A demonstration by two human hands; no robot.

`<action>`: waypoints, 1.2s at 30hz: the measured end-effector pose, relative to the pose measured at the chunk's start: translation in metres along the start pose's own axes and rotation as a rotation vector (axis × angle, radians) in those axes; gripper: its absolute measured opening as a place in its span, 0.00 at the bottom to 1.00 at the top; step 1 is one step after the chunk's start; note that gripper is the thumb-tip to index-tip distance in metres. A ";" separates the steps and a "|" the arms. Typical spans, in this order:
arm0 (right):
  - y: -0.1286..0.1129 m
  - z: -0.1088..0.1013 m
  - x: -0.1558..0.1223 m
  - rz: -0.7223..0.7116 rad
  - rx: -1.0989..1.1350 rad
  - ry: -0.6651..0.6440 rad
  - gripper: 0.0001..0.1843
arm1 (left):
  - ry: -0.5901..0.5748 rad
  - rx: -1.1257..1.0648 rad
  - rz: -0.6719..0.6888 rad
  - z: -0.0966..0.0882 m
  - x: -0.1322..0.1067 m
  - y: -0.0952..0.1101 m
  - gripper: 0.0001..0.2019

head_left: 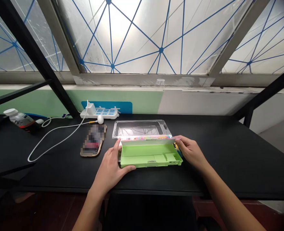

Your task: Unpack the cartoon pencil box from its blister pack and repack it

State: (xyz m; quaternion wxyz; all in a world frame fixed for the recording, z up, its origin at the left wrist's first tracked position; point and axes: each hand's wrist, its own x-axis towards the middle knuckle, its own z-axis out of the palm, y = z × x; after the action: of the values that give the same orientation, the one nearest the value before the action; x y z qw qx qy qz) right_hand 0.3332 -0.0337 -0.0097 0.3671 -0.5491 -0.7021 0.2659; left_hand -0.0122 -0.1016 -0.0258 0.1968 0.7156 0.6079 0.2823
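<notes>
A light green plastic pencil case [149,155] lies open on the black desk [228,160], its lid raised at the far side with a colourful edge. The tray has small moulded compartments and looks bare inside. My left hand [111,166] grips its left end, thumb along the front corner. My right hand [191,152] holds the right end near the lid's hinge, fingers curled on it.
A clear plastic package tray [140,128] lies just behind the case. A phone [93,141] is to the left, with a white cable [52,138] running to a power strip [100,112]. A bottle [20,119] lies at far left. Black frame bars stand at both sides.
</notes>
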 end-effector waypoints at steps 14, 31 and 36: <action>0.015 0.007 -0.033 -0.133 -0.312 0.016 0.20 | 0.021 -0.040 0.058 -0.001 0.004 -0.007 0.22; -0.056 0.066 0.011 -0.504 -0.733 -0.120 0.13 | 0.030 0.000 0.046 0.009 0.002 -0.016 0.46; -0.064 0.090 0.025 -0.526 -0.742 -0.138 0.13 | 0.038 -0.048 0.016 0.007 0.001 -0.014 0.48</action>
State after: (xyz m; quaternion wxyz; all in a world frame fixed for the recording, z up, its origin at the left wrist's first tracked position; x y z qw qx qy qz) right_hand 0.2207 -0.0237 -0.0070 0.1532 -0.4275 -0.8882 -0.0700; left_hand -0.0181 -0.0973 -0.0396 0.2000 0.7099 0.5990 0.3118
